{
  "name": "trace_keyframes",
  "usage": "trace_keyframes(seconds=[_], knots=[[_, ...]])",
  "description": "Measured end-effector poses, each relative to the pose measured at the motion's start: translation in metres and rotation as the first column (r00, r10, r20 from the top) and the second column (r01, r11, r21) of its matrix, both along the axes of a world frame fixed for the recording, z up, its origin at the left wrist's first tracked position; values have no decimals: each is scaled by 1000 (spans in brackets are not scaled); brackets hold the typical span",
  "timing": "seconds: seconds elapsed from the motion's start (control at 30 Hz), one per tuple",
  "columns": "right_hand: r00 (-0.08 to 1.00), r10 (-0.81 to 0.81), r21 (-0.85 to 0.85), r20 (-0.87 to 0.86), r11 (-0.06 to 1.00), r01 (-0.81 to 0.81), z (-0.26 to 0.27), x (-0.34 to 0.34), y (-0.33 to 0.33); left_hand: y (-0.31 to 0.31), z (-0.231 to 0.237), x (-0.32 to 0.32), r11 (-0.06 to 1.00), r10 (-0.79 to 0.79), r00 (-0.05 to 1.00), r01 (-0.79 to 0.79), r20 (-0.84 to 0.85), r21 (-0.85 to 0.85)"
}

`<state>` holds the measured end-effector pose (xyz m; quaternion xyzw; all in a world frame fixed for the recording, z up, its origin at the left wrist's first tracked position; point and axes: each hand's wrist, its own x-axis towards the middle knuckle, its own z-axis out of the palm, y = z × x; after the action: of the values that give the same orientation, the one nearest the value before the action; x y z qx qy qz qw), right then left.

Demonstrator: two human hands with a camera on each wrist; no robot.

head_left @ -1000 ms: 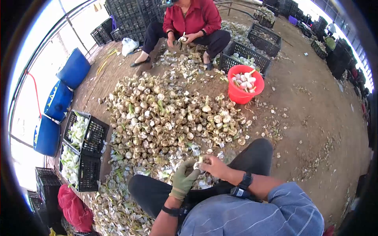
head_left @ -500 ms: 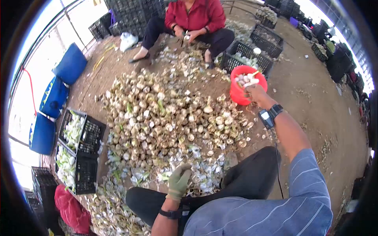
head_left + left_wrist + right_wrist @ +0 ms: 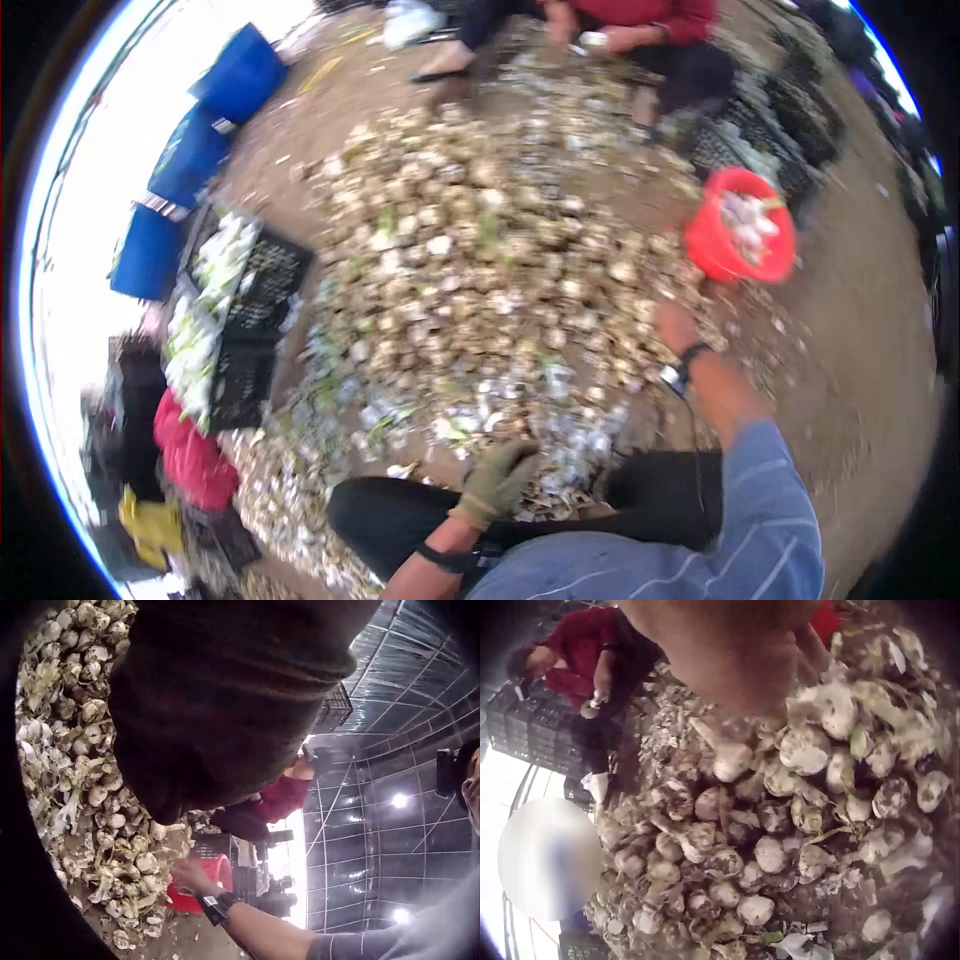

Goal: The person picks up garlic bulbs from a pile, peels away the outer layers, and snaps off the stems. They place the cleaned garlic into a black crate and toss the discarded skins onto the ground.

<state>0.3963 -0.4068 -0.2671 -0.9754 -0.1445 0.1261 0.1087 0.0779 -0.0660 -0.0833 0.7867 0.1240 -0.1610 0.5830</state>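
garlic bulbs lie heaped on the floor, with the right hand low over the heap's right side. that hand is bare and blurred, so i cannot tell whether its grip is wide, narrow or round a bulb. the gloved left hand is by the lap, fingers loosely bent, with nothing seen in its grip.

to reach well here, i would go for a bulb lying loose at the near edge, come down from above, and close fingers and thumb round its body rather than a dry stalk, which could snap or drag its neighbours along. a light pinch should do, since the papery skin may slip. the left hand is best left relaxed and half open, ready to receive the bulb root side out.

as for counts: the heaped bulbs are too many and too overlapped to number. just beyond the right hand, apart from it, stands one red bucket with several pale bulbs inside, not countable. loose skins are scattered past counting. on the left are two black crates of whitish produce and three blue containers. across the heap sits one other person, near one white bag.
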Motion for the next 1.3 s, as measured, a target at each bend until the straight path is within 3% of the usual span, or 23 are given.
trace_keyframes(seconds=[0.03,0.13,0.17,0.23,0.3,0.37,0.4,0.47,0.53,0.6,0.63,0.67,0.7,0.73,0.8,0.83,0.87,0.9,0.97,1.03,1.13,1.2,1.3], knots=[[1000,21,1,0,1000,-21,-1,-1,1,-1,15,10,997,-28,1000,28,-4,68],[979,90,132,185,984,-116,-23,8,-15,-2,34,25,984,72,994,-84,-83,-155],[999,16,353,-31,936,-4,-3,7,-2,-4,38,29,981,109,991,-119,-73,-155],[940,72,377,-332,924,63,82,-8,32,-4,41,35,984,155,988,-155,1,-91],[912,399,436,-94,840,-323,140,-35,56,-9,30,42,986,160,980,-164,115,25],[826,386,537,-411,835,-123,205,-68,91,-15,36,50,958,238,970,-226,48,-178],[791,446,625,-420,774,-104,232,-84,106,-20,33,49,927,269,963,-260,-5,-272],[635,466,724,-616,651,225,240,-116,121,-25,31,48,802,263,965,-223,-7,-554],[658,423,759,-623,531,377,258,-140,132,-20,65,46,775,163,987,-131,-5,-618],[636,366,702,-680,577,418,272,-159,135,-25,60,30,749,225,974,-162,16,-643],[624,331,669,-708,599,440,279,-169,136,-27,64,27,849,220,967,-123,131,-513],[653,261,584,-711,736,342,291,-178,137,-27,68,23,925,197,949,-97,245,-368],[742,283,697,-608,638,327,272,-195,137,-28,73,20,973,157,922,-84,354,-213],[825,283,796,-490,532,290,253,-209,137,-32,83,18,980,172,906,-117,387,-162],[808,76,570,-584,747,342,318,-223,142,-37,106,12,969,50,860,-165,508,184],[855,21,656,-518,651,382,261,-242,134,-41,89,3,922,-49,758,-216,650,322],[879,-3,733,-476,550,399,197,-259,137,-44,93,0,914,-61,737,-230,673,334],[858,174,851,-483,325,413,211,-262,139,-46,102,-2,906,-99,743,-208,662,369],[844,127,826,-521,322,462,187,-273,138,-48,114,-8,889,-152,758,-175,634,423],[795,175,812,-580,191,551,224,-281,143,-51,117,-16,877,-182,776,-150,604,457],[820,200,789,-536,464,402,244,-282,131,-53,119,-27,824,-242,754,-174,611,540],[811,127,758,-570,463,460,209,-291,133,-54,114,-34,804,-258,736,-196,626,562],[856,56,820,-514,326,471,189,-297,142,-56,114,-40,798,-247,732,-218,635,562]])
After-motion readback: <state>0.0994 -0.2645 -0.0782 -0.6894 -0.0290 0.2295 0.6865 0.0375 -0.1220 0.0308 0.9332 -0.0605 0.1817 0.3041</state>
